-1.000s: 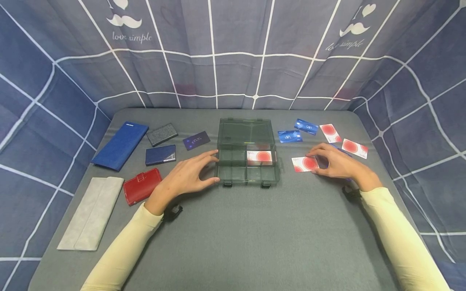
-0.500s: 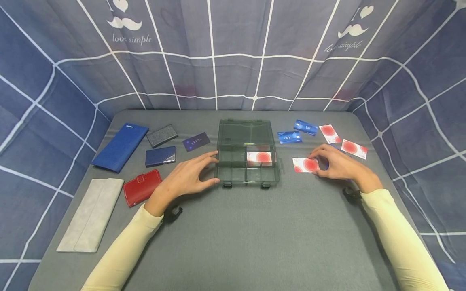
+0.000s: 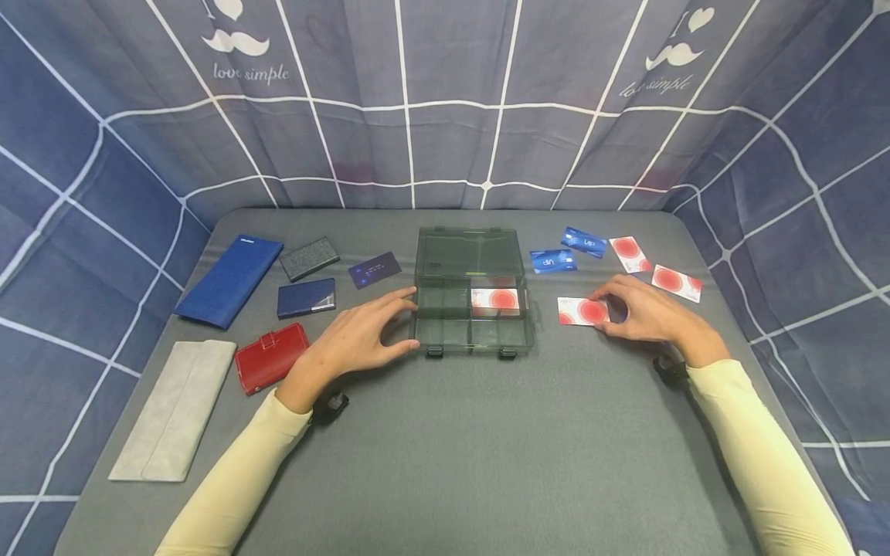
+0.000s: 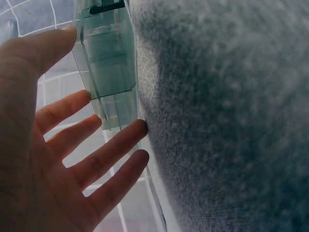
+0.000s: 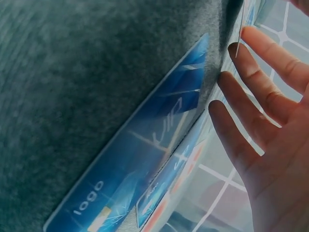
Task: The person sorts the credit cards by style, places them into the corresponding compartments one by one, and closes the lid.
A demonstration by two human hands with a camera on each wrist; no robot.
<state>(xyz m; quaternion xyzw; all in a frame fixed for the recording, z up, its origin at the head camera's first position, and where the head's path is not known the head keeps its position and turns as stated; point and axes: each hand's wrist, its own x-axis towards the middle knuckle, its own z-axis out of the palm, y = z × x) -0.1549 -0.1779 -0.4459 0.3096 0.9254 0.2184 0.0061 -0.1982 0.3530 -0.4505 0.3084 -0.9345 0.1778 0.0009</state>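
Note:
My right hand (image 3: pixel 636 310) pinches a white card with red circles (image 3: pixel 582 311) by its right end, between thumb and fingertips. From the right wrist camera that card is a thin edge at the fingertips (image 5: pixel 235 50), and a blue VIP card (image 5: pixel 140 145) lies on the table under the hand. A green see-through compartment box (image 3: pixel 445 332) has its lid (image 3: pixel 469 253) folded back. One white-and-red card (image 3: pixel 495 301) lies in its back right compartment. My left hand (image 3: pixel 361 336) holds nothing, its fingers spread and fingertips right at the box's left side (image 4: pixel 108 63).
Beyond the right hand lie two blue VIP cards (image 3: pixel 553 261) and two white-and-red cards (image 3: pixel 677 283). Left of the box are a dark card (image 3: pixel 375 269), a grey case (image 3: pixel 310 258), a navy card case (image 3: pixel 307 298), a red wallet (image 3: pixel 272 357), a blue wallet (image 3: pixel 231 279) and a pale grey one (image 3: pixel 174 409).
The pinched card has shifted slightly towards the back of the table, together with the right fingertips. The left hand stays at the box's side.

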